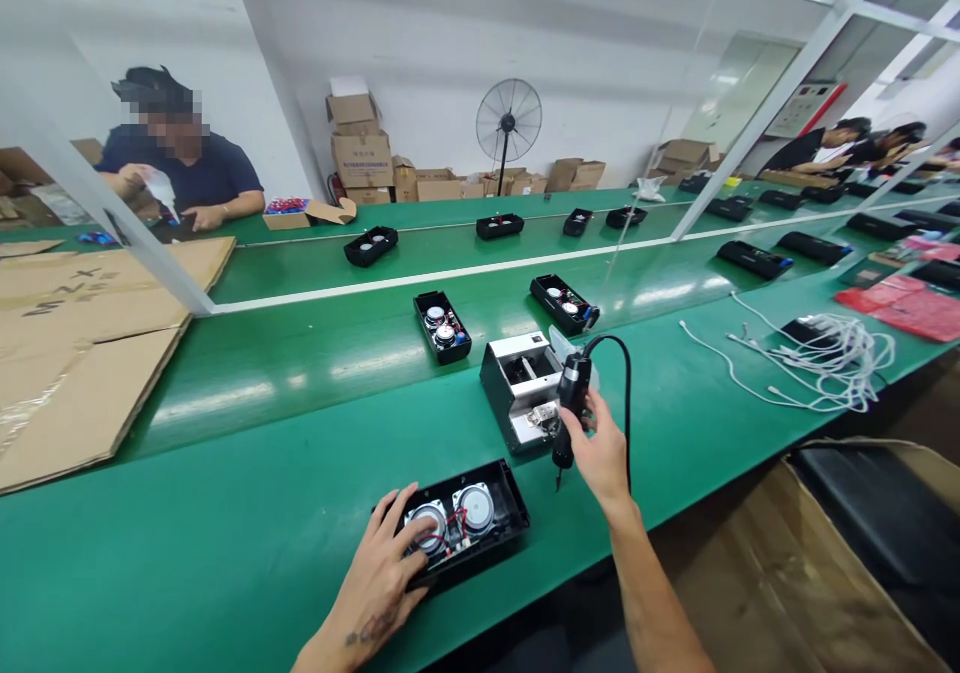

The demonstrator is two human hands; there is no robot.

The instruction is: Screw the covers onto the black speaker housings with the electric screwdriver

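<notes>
A black speaker case (pixel 501 547) lies open-side up on the green bench near me, with two round silver-backed speakers and red wires inside. My left hand (pixel 390 558) grips its left end, fingers reaching over the case and onto the left speaker, thumb along the near side. My right hand (pixel 598 445) is wrapped round a black electric screwdriver (pixel 573 393), held upright with its bit pointing down, to the right of the case and above the bench. Right behind the screwdriver stands a black-and-white screw feeder (pixel 517 373), partly hidden by the tool and hand.
Two more open speaker cases (pixel 442 327) (pixel 564 303) sit on the green conveyor (pixel 330 353) beyond. Flattened cardboard (pixel 90 353) covers the left side. White cables (pixel 832 363) lie in a heap at right. A co-worker (pixel 180 163) sits across the line, behind a white frame post.
</notes>
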